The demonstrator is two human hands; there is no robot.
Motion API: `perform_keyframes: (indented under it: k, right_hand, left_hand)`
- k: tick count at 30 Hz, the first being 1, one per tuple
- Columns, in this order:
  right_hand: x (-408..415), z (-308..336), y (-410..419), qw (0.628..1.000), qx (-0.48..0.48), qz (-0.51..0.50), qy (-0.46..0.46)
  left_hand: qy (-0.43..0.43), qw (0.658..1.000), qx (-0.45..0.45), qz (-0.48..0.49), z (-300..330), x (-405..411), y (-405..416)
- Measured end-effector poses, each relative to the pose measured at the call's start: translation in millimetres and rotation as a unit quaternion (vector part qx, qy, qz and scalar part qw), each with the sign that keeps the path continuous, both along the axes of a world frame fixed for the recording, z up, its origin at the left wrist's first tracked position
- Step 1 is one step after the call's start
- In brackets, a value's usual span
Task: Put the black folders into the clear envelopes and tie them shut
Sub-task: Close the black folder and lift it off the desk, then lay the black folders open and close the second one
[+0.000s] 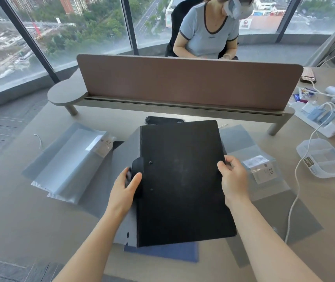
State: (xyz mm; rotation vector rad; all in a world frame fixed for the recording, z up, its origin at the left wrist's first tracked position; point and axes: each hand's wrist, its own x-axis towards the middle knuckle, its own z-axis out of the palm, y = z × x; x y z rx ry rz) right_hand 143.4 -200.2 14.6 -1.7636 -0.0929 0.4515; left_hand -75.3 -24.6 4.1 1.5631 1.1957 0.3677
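A black folder (183,180) is held above the middle of the desk, its grey spine facing left. My left hand (125,190) grips its left edge at the black finger tab, thumb on the cover. My right hand (232,178) grips the right edge, thumb on top. A stack of clear envelopes (71,161) lies flat at the left with a white label and a thin string at its far corner. More clear envelopes (260,171) lie at the right, partly under the folder. A blue sheet (168,251) shows beneath the folder's near edge.
A brown divider panel (183,82) crosses the desk behind the folder; a person sits beyond it. At the right are a clear plastic box (323,159), white cables (296,192), a power strip (317,123) and small items. A black object (162,120) lies behind the folder.
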Motion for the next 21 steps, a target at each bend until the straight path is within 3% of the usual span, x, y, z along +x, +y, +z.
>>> perform_keyframes:
  k: [7,12,21]
  right_hand:
    - [-20.0,31.1,47.7,0.997,0.079,0.015,0.016]
    - [-35.1,42.6,73.1,0.994,0.098,0.039,0.014]
    - [-47.3,24.4,88.2,0.997,0.058,0.05,0.009]
  left_hand:
    - [-0.097,0.994,-0.024,-0.05,59.4,-15.8,31.6]
    - [-0.171,0.977,-0.092,-0.084,74.9,-25.5,45.6]
    - [-0.14,0.983,-0.118,-0.025,62.7,-27.0,54.8]
